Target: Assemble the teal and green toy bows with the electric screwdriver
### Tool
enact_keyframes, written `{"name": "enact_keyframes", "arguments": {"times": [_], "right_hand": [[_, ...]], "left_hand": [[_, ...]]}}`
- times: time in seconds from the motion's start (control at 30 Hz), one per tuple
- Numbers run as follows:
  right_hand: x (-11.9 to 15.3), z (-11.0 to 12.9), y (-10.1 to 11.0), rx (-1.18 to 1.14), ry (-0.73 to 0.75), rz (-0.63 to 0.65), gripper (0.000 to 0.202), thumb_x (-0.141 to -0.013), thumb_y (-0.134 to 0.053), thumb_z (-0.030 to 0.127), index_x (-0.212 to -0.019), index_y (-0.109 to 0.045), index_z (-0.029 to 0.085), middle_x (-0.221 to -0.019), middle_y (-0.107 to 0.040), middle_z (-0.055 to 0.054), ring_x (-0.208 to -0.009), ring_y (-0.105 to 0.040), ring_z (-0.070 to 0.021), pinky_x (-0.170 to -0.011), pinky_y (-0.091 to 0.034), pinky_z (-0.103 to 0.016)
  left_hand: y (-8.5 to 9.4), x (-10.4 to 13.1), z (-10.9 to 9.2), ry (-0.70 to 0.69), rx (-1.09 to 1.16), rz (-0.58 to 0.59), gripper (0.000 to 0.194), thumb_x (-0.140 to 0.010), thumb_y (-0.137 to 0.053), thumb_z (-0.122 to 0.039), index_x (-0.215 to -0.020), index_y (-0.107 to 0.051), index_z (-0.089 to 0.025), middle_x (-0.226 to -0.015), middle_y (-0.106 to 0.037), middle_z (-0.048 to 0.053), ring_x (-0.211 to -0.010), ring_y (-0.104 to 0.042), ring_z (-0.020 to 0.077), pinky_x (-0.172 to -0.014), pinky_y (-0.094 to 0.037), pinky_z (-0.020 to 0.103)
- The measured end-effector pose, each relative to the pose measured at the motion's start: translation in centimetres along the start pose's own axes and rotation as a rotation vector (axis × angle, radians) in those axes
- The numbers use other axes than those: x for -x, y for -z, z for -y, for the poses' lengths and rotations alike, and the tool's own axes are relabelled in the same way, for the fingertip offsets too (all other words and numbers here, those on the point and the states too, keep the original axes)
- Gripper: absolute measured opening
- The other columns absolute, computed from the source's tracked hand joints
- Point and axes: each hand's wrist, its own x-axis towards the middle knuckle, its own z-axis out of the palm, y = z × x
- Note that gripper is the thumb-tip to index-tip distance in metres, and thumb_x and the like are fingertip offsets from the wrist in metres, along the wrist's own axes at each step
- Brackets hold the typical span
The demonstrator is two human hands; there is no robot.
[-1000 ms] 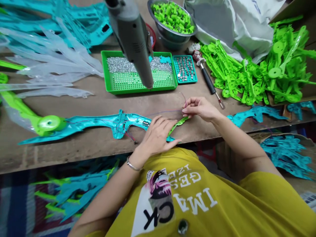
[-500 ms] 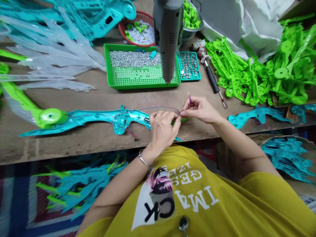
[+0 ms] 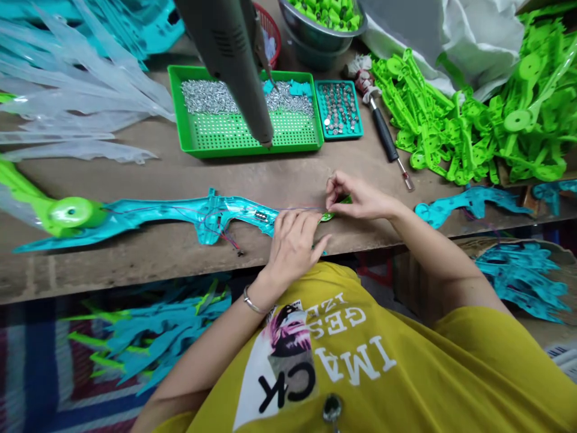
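Note:
A long teal plastic shell [image 3: 157,213] lies across the bench, thin red and blue wires running along it. At its left end sits a round green part [image 3: 74,213]. My left hand [image 3: 295,240] rests palm down over the shell's right portion, fingers together, hiding what is beneath. To its right, my right hand [image 3: 349,195] is pinched at the wire near a small green piece [image 3: 328,216]; the fingertips hide the exact grip.
A green tray [image 3: 247,147] of screws and a teal tray [image 3: 340,135] of small metal parts stand behind. A grey power tool [image 3: 238,72] hangs above. A screwdriver [image 3: 384,132] lies beside piled green parts [image 3: 451,132]. Teal parts [image 3: 523,282] fill a box below right.
My left hand has flattened over the shell and its thumb has spread. My right hand has risen slightly, and the wire lies lower. The whole view has shifted.

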Motion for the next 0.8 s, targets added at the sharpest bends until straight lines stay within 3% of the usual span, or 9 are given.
{"name": "enact_keyframes", "arguments": {"times": [0.2, 0.53, 0.8], "right_hand": [[-0.4, 0.4, -0.5, 0.173, 0.047, 0.056, 0.028, -0.084, -0.062, 0.012, -0.101, -0.043, 0.023, -0.085, -0.070, 0.001, -0.079, -0.068, -0.0142, -0.078, -0.051, -0.030], [-0.7, 2.2, -0.4, 0.578, 0.099, 0.126, 0.021, -0.090, -0.056, 0.012, -0.108, -0.047, 0.019, -0.093, -0.074, -0.006, -0.080, -0.069, -0.0192, -0.072, -0.043, -0.029], [-1.0, 1.6, -0.3, 0.520, 0.085, 0.110, 0.024, -0.086, -0.059, 0.012, -0.104, -0.045, 0.022, -0.091, -0.075, -0.004, -0.082, -0.070, -0.0201, -0.074, -0.046, -0.031]], "left_hand": [[-0.3, -0.1, 0.5, 0.005, -0.065, 0.033, 0.024, -0.100, -0.055, -0.036, -0.110, -0.067, -0.017, -0.107, -0.074, 0.013, -0.107, -0.062, 0.0316, -0.100, -0.045, 0.049], [-0.4, -0.1, 0.4, -0.003, -0.116, -0.003, 0.021, -0.101, -0.052, -0.030, -0.104, -0.070, -0.020, -0.104, -0.075, 0.011, -0.105, -0.064, 0.0296, -0.100, -0.046, 0.046], [-0.3, 0.2, 0.8, -0.096, -0.075, 0.030, 0.033, -0.100, -0.056, -0.029, -0.129, -0.069, -0.026, -0.123, -0.073, 0.011, -0.117, -0.061, 0.0291, -0.112, -0.043, 0.052]]}}
